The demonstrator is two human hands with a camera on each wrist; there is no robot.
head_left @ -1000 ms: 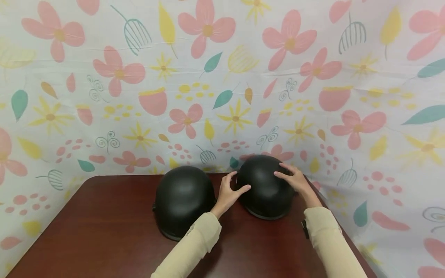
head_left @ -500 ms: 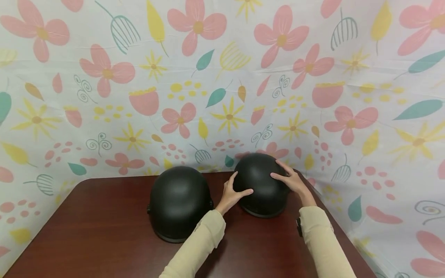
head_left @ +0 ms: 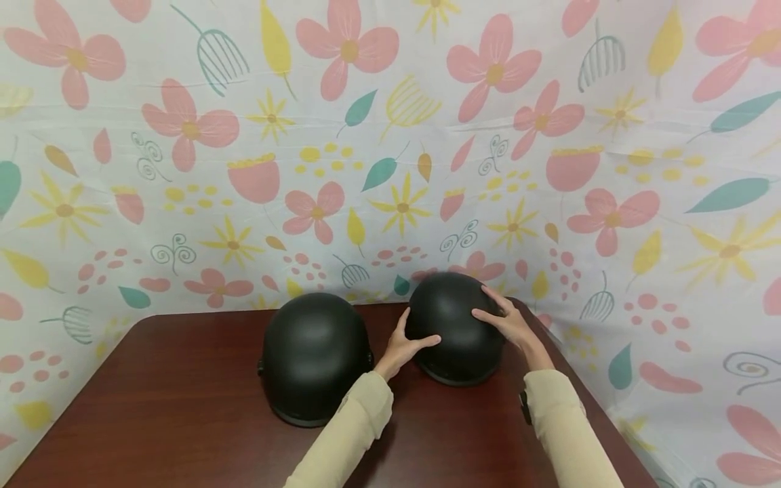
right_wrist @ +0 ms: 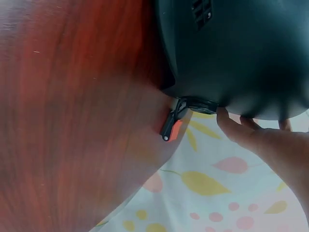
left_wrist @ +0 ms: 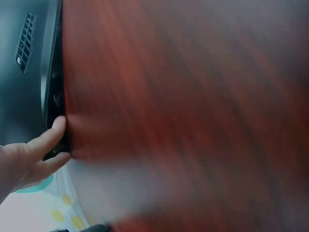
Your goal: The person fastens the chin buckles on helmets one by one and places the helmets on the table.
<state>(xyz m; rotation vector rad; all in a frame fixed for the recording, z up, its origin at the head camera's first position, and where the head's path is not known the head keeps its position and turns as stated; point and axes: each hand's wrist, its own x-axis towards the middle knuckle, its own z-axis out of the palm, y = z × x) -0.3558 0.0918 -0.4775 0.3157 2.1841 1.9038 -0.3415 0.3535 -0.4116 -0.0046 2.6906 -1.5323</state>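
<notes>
Two black half-dome helmets stand dome up on the dark red-brown table. My left hand (head_left: 404, 344) holds the near left side of the right helmet (head_left: 454, 325), its thumb across the dome and its fingers round the side. The left wrist view shows fingertips (left_wrist: 58, 128) right at the rim, beside a vent grille. On the other side, my right hand (head_left: 509, 322) grips the same helmet with spread fingers. In the right wrist view a black strap piece with an orange tab (right_wrist: 176, 129) hangs below the rim. The left helmet (head_left: 315, 359) stands beside my left forearm, untouched by either hand.
The table (head_left: 183, 393) reaches back to a white cloth (head_left: 342, 156) printed with flowers and leaves. That cloth also runs along the table's right edge, close to the held helmet. Side knobs (head_left: 261, 367) stick out from the left helmet.
The head view has shifted slightly. My left thumb has slid a little lower on the right helmet's dome. Both hands stay on that helmet, and the left helmet keeps its place.
</notes>
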